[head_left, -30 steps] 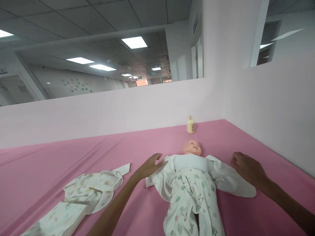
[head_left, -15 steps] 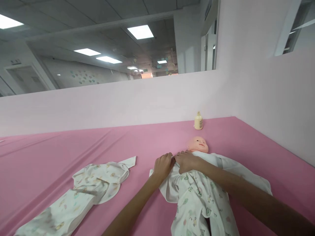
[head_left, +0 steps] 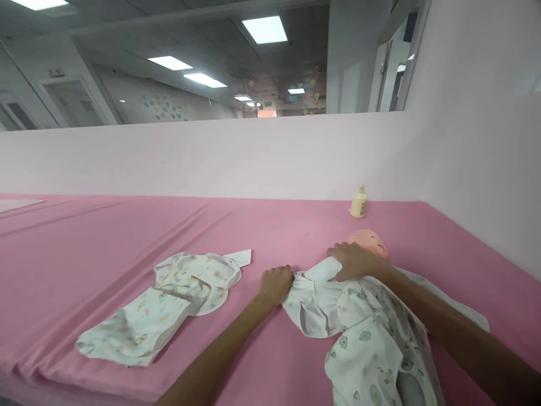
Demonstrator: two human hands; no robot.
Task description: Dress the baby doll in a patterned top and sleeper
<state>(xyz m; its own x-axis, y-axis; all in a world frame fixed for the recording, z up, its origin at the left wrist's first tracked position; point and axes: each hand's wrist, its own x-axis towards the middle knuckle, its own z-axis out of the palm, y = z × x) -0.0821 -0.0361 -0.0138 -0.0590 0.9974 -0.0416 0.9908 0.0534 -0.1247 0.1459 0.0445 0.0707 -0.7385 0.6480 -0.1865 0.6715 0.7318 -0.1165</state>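
Observation:
A baby doll [head_left: 368, 241] lies on its back, head turned to the right, partly hidden by my right arm. It wears patterned trousers [head_left: 367, 338], and a white baby top [head_left: 316, 301] is spread out beneath it. My left hand [head_left: 276, 283] is closed on the left end of that top and stretches it outward. Close to the doll's head, my right hand [head_left: 355, 261] wraps over its shoulder, with white cloth under the fingers and thumb. Another printed baby garment [head_left: 156, 316] lies crumpled to the left, apart from both hands.
A pink sheet [head_left: 105, 237] covers the table. A cream pump bottle [head_left: 359, 203] stands at the back near the wall [head_left: 253, 160]. A pale flat item [head_left: 19, 204] lies at the far left. A wide window [head_left: 203, 67] runs above the wall.
My hands have moved apart: the left pulls the top's end out to the left, the right has shifted up to the doll's shoulder. The doll has rolled to the right. The view has shifted.

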